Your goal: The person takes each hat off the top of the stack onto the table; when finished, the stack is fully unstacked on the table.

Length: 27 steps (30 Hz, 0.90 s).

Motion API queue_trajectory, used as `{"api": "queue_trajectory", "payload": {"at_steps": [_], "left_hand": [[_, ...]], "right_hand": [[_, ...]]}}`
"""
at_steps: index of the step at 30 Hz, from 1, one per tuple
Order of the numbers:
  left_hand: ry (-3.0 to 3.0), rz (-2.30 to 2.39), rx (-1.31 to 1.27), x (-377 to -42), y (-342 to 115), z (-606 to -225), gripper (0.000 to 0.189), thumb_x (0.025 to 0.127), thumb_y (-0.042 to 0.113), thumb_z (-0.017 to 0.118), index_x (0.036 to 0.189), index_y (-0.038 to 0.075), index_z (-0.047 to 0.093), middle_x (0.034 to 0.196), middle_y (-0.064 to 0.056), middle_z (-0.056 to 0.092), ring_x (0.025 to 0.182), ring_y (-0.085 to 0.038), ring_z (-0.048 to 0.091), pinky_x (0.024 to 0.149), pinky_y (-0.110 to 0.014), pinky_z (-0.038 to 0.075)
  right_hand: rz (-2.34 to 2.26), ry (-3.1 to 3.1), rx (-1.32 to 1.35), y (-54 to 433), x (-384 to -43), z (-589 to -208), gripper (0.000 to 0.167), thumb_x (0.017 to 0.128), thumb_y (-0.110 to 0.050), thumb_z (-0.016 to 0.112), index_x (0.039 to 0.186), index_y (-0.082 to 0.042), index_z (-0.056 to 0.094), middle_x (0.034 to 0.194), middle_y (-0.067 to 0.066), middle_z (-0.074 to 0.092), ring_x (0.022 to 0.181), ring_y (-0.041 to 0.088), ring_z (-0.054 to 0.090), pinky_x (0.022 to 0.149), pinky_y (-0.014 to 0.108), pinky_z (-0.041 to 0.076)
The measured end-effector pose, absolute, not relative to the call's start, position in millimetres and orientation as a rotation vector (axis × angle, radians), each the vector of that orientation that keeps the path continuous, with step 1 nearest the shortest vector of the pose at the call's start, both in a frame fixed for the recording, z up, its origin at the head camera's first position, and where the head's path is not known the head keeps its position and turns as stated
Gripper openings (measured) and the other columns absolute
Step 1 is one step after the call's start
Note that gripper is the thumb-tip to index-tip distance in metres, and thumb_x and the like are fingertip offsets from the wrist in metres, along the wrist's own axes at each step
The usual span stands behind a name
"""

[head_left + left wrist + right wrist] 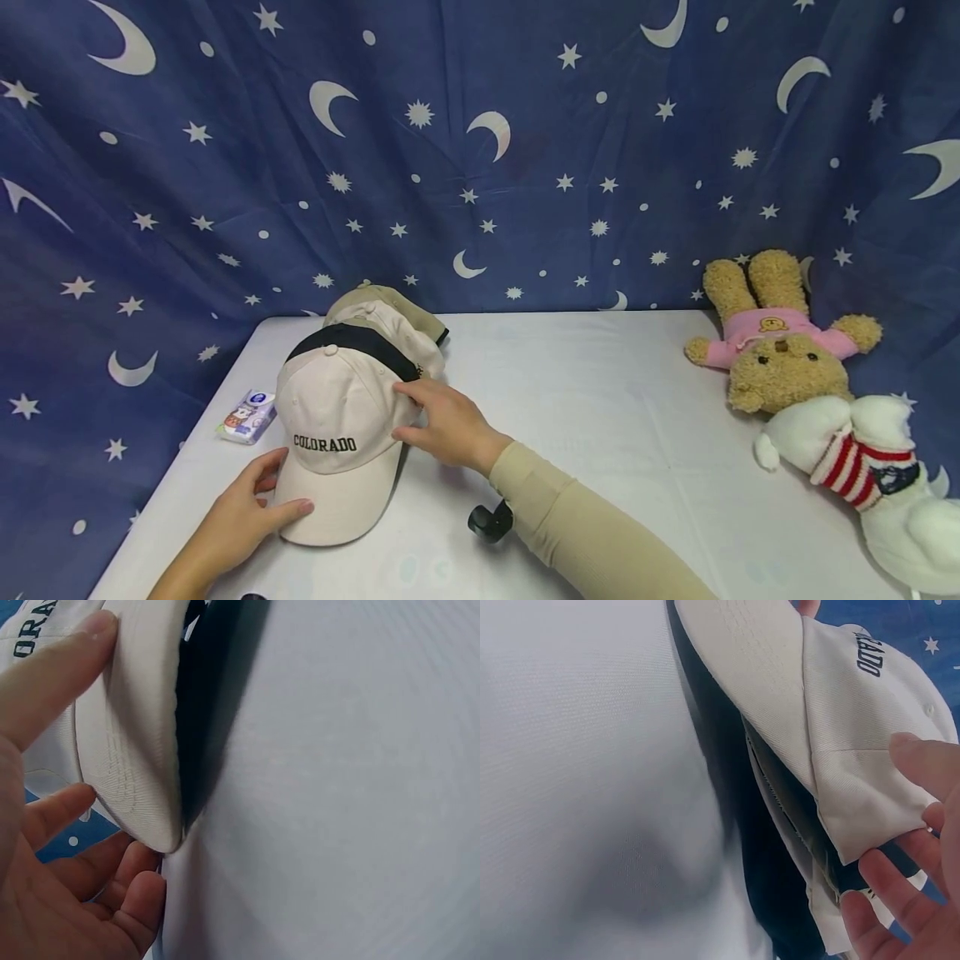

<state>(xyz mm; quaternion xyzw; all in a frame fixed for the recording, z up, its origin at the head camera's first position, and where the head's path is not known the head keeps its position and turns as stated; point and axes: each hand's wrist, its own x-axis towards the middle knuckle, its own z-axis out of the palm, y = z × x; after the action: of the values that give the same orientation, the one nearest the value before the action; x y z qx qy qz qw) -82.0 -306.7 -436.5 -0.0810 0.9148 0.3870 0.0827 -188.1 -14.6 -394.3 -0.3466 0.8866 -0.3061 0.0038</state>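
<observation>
A cream baseball cap (322,404) lettered COLORADO lies at the front of a row of overlapping caps, its brim toward me. My left hand (243,510) holds the brim (135,742) at its left side, thumb on top and fingers about the edge. On the opposite side my right hand (450,427) grips the crown, its thumb on the cloth and fingertips at the lower edge (847,855). Close behind are a black cap (348,336), another cream cap (429,350) and a khaki cap (401,307), each partly hidden by the one before it.
Left of the caps lies a small purple-and-white packet (247,417) on the white tabletop (585,417). A black object (489,523) sits by the right sleeve. At the far right lie a teddy bear (795,375) and a white plush toy (907,525). A blue curtain (525,233) hangs behind.
</observation>
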Motion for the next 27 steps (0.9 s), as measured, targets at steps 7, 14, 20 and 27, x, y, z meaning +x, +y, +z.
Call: {"api": "queue_trajectory", "payload": {"at_steps": [7,14,20,27], "left_hand": [[2.728,1.153,-0.253,-83,-308,-437,0.101,0.082,0.044,0.082,0.153,-0.002,0.027,0.14,-0.031,0.046,0.124,-0.042,0.048,0.095,-0.053,0.046],[2.724,1.161,-0.282,-82,-307,-435,0.102,0.081,0.045,0.082,0.153,-0.002,0.027,0.144,-0.03,0.042,0.124,-0.041,0.048,0.095,-0.053,0.046],[2.753,1.218,-0.275,-80,-306,-436,0.099,0.082,0.037,0.084,0.151,-0.004,0.024,0.139,-0.033,0.045,0.124,-0.043,0.048,0.093,-0.047,0.047],[2.778,1.279,-0.263,-75,-307,-435,0.092,0.082,0.028,0.085,0.148,-0.003,0.03,0.134,-0.029,0.047,0.113,-0.036,0.056,0.078,-0.026,0.05]], "right_hand": [[-1.039,2.778,-1.156,-13,-184,-393,0.057,0.091,-0.029,0.075,0.142,-0.01,0.056,0.122,-0.001,0.062,0.105,0.011,0.056,0.092,0.026,0.046],[-1.075,2.749,-1.206,-15,-179,-389,0.059,0.091,-0.028,0.075,0.143,-0.008,0.055,0.129,0.001,0.061,0.107,0.011,0.055,0.095,0.025,0.045],[-1.081,2.75,-1.221,-14,-178,-390,0.058,0.091,-0.027,0.076,0.142,-0.008,0.055,0.129,0.001,0.061,0.107,0.011,0.056,0.096,0.025,0.045],[-1.099,2.768,-1.257,-11,-177,-391,0.056,0.09,-0.026,0.077,0.14,-0.008,0.057,0.128,0.001,0.061,0.106,0.011,0.057,0.094,0.026,0.046]]}}
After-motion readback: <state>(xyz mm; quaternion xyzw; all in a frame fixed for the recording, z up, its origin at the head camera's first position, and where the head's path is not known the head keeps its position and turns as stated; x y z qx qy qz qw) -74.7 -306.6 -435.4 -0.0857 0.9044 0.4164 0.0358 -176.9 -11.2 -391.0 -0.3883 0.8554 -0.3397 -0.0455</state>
